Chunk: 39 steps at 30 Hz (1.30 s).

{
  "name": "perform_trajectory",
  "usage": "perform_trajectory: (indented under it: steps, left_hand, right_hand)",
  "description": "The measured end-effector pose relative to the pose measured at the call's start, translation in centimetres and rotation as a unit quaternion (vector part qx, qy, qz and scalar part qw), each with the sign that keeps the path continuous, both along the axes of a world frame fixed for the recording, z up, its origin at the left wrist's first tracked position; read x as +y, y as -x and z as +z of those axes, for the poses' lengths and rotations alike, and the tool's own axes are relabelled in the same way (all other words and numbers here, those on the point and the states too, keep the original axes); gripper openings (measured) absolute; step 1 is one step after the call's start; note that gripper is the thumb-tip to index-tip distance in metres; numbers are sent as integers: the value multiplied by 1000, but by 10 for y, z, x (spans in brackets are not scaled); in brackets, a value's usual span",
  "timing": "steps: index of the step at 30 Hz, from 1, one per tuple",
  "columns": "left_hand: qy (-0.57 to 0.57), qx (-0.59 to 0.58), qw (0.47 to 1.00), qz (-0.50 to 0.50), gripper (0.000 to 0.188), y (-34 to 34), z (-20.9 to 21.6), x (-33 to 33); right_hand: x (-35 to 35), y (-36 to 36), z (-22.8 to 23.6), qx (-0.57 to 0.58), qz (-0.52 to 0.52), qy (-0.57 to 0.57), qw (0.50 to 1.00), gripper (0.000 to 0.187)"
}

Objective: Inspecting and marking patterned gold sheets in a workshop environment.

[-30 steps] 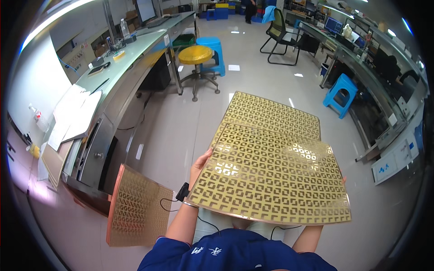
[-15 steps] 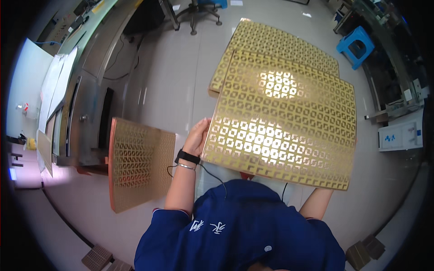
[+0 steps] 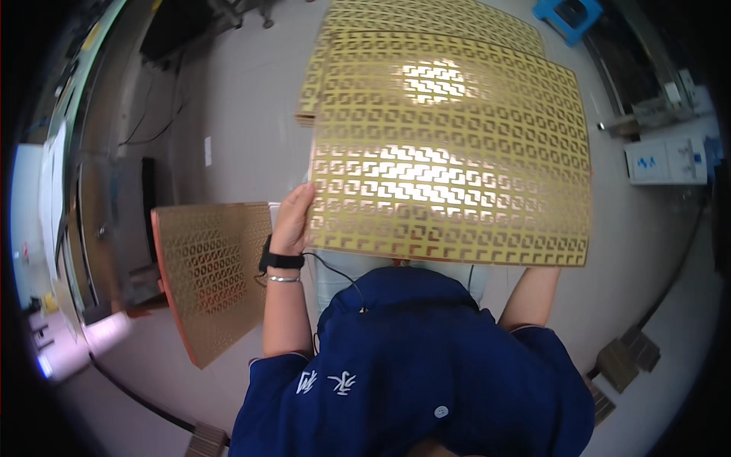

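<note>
The wide gold-patterned circuit panel (image 3: 449, 152), held flat between the left hand (image 3: 293, 221), which grips its near-left edge, and the right hand, hidden beneath it, grip unclear, looks thin, stiff yet flexing, best held at opposite edges.

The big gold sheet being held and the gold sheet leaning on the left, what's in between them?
In the head view, the left hand gripping the held patterned sheet sits between it and the leaning sheet, with a black wristband.
</note>
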<state>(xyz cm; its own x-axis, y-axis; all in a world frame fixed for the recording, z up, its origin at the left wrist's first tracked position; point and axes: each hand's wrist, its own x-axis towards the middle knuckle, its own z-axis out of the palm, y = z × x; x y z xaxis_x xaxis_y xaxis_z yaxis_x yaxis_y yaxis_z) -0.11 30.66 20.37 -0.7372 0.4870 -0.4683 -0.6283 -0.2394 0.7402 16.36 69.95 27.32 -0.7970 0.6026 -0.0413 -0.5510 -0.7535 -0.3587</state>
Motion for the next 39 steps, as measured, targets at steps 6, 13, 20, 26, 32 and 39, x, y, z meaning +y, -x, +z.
perform_trajectory:
  steps: [6,13,20,26,32,39]
  left_hand:
    - [22,46,999,-7,34,0,7,10]
    - [93,82,992,14,35,-1,-1,8]
    - [145,118,982,-9,36,-1,8,18]
    - [218,136,966,-19,32,1,10,17]
    - [147,91,984,-34,31,9,-13,3]
    - [85,102,987,88,31,-3,-12,28]
  right_hand:
    - [3,-7,5,21,-13,-2,1000,51]
    - [46,-16,-22,45,102,-16,994,50]
    - [67,-26,-35,-55,11,-21,998,61]
    - [93,-25,-67,100,176,-44,978,62]
    - [36,-18,18,-195,-58,-13,979,61]
    - [19,-15,42,-229,-185,-115,949,51]
